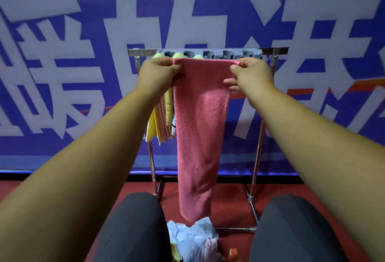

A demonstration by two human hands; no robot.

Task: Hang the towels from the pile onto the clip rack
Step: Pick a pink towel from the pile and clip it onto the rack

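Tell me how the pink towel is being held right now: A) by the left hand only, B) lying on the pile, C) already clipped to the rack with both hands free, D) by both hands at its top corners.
D: the left hand and the right hand each pinch a top corner of the pink towel, which hangs down just in front of the clip rack.
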